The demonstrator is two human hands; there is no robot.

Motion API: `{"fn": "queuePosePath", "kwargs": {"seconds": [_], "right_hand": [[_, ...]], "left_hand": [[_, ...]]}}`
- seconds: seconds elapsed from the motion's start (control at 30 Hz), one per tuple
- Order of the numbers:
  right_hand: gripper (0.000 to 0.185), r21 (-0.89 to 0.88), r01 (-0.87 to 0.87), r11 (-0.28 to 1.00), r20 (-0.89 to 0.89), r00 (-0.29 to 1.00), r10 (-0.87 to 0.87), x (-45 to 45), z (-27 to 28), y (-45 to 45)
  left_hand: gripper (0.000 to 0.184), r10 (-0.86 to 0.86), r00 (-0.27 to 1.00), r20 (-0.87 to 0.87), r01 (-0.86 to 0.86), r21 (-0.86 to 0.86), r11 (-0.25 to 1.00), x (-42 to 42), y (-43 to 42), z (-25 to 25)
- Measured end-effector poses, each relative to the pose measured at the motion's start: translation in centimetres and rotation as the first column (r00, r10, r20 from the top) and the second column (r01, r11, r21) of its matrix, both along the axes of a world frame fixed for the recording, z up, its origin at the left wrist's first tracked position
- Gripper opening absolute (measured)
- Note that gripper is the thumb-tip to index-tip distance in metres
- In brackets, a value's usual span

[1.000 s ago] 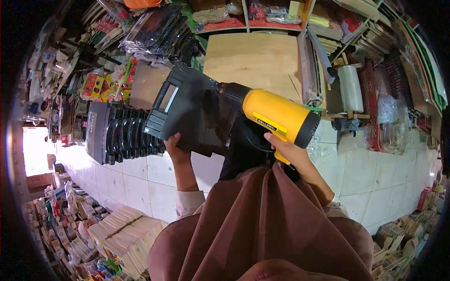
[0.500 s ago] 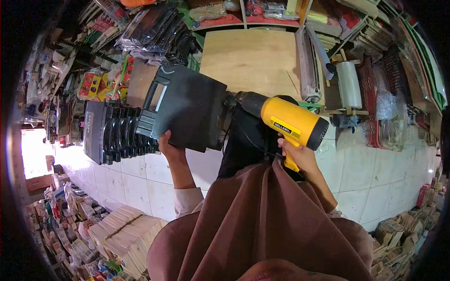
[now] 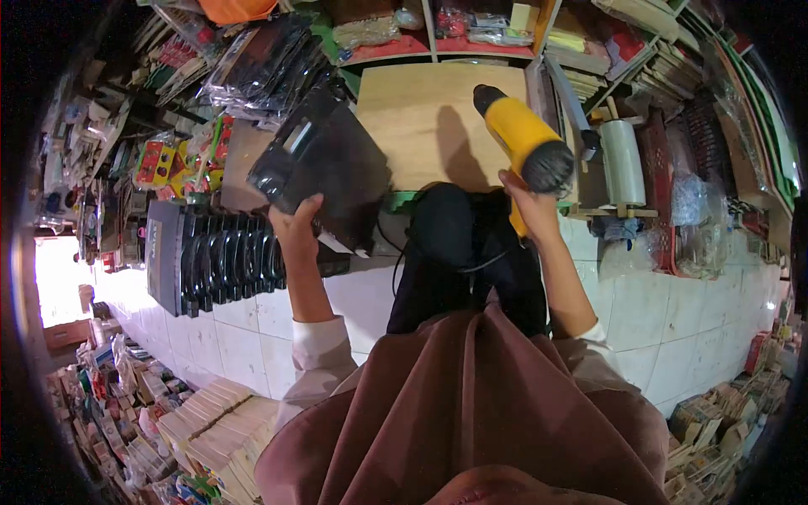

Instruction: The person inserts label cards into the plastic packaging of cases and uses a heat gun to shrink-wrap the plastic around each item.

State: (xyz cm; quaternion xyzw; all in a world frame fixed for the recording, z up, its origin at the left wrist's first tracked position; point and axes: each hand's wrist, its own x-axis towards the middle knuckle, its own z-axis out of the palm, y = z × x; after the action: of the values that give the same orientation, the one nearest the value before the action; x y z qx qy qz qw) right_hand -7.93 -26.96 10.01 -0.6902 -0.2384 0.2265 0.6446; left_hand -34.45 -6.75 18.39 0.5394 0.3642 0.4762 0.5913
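My left hand (image 3: 296, 223) is closed on the near edge of a black plastic carrying case (image 3: 332, 164), which is tilted and slightly blurred. The case's handle side faces up and left. In my right hand (image 3: 534, 206) is a yellow heat gun (image 3: 515, 128), gripped by its handle. Its dark nozzle points forward and a little left over the wooden tabletop (image 3: 404, 101), apart from the case. A dark cable (image 3: 488, 266) runs across my lap.
Several similar black cases (image 3: 227, 257) stand in a row at the left. Film-wrapped black items (image 3: 261, 67) are piled behind. A roll of clear film (image 3: 623, 164) stands at the right, beside a red crate (image 3: 663, 198). Stacked wooden pieces (image 3: 215, 412) lie at the lower left.
The heat gun has moved away from the case, forward over the tabletop, and its nozzle has swung forward. The case has shifted slightly left and tilted. Both hands keep their hold.
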Motion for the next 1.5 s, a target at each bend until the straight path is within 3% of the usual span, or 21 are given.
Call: {"fn": "queuePosePath", "kwargs": {"seconds": [0.07,0.13,0.17,0.23,0.33,0.37,0.4,0.57,0.7,0.8,0.9,1.0,1.13,1.2,1.27,1.33,1.4,1.47,1.5], "right_hand": [[0.032,0.011,-0.03,0.999,-0.052,0.998,0.031,1.4,1.0,2.8],[0.039,-0.239,-0.031,0.97,0.04,0.998,0.042,1.7,3.7,5.2],[0.042,-0.178,0.006,0.984,0.14,0.99,0.02,3.5,-1.5,7.2],[0.043,-0.16,0.057,0.986,0.144,0.989,-0.034,4.8,-5.4,9.7],[0.046,-0.238,0.141,0.961,0.235,0.968,-0.084,5.6,-6.3,11.7],[0.046,-0.28,0.175,0.944,0.314,0.946,-0.082,5.8,-6.7,12.3],[0.046,-0.319,0.213,0.924,0.39,0.918,-0.077,6.1,-7.3,12.9],[0.046,-0.473,0.294,0.831,0.497,0.867,-0.023,8.2,-10.4,14.9],[0.046,-0.532,0.351,0.771,0.509,0.86,-0.039,9.0,-11.8,16.2],[0.047,-0.56,0.364,0.745,0.527,0.85,-0.019,9.8,-12.7,16.9],[0.047,-0.607,0.352,0.712,0.514,0.858,0.014,9.9,-12.4,17.7],[0.047,-0.623,0.388,0.679,0.554,0.832,0.033,10.4,-13.0,18.0],[0.045,-0.648,0.422,0.634,0.599,0.796,0.082,12.0,-16.1,18.7],[0.045,-0.668,0.423,0.612,0.612,0.78,0.129,11.8,-15.7,18.0],[0.047,-0.699,0.384,0.603,0.578,0.8,0.161,11.2,-14.2,18.1],[0.062,-0.676,0.381,0.63,0.605,0.775,0.181,11.7,-15.2,17.6],[0.083,-0.681,0.399,0.614,0.612,0.771,0.178,10.9,-13.4,16.7],[0.08,-0.641,0.384,0.665,0.635,0.751,0.179,9.6,-10.9,15.7],[0.078,-0.546,0.396,0.738,0.713,0.683,0.161,9.7,-11.5,15.7]], "left_hand": [[0.043,-0.075,0.977,-0.199,0.106,0.148,0.983,3.1,1.9,-0.2],[0.052,-0.069,0.801,-0.595,0.303,0.304,0.903,6.3,4.3,-1.0],[0.058,-0.04,0.739,-0.673,0.36,0.344,0.867,8.6,5.1,-2.1],[0.065,0.033,0.677,-0.735,0.45,0.449,0.772,13.1,7.2,-6.8],[0.068,0.345,0.591,-0.729,0.518,0.671,0.53,17.9,8.8,-15.3],[0.071,0.213,0.388,-0.897,0.596,0.42,0.685,19.0,8.1,-15.4],[0.072,0.285,0.232,-0.93,0.625,0.367,0.689,20.2,6.7,-14.6],[0.061,0.441,0.11,-0.891,0.635,0.405,0.658,22.9,6.4,-20.3],[0.047,0.539,0.119,-0.834,0.581,0.499,0.643,24.2,6.8,-23.9],[0.062,0.559,0.138,-0.817,0.569,0.528,0.63,24.7,7.6,-24.4],[0.079,0.213,0.167,-0.963,0.612,0.271,0.743,23.7,7.4,-23.1],[0.093,0.166,0.298,-0.94,0.663,0.329,0.672,20.8,6.7,-22.2],[0.079,0.144,0.539,-0.83,0.527,0.465,0.711,15.6,7.0,-19.4],[0.061,0.281,0.716,-0.639,0.303,0.647,0.699,12.5,8.9,-15.8],[0.052,0.274,0.878,-0.393,-0.1,0.409,0.907,8.8,12.9,-14.9],[0.042,0.346,0.935,0.08,-0.353,0.31,0.883,6.0,17.1,-11.1],[0.036,0.526,0.849,-0.045,-0.506,0.212,0.836,4.0,19.0,-5.5],[0.041,0.479,0.819,-0.317,-0.457,0.144,0.878,2.3,23.3,-3.9],[0.046,0.419,0.787,-0.453,-0.426,0.094,0.9,1.8,24.5,-3.7]]}}
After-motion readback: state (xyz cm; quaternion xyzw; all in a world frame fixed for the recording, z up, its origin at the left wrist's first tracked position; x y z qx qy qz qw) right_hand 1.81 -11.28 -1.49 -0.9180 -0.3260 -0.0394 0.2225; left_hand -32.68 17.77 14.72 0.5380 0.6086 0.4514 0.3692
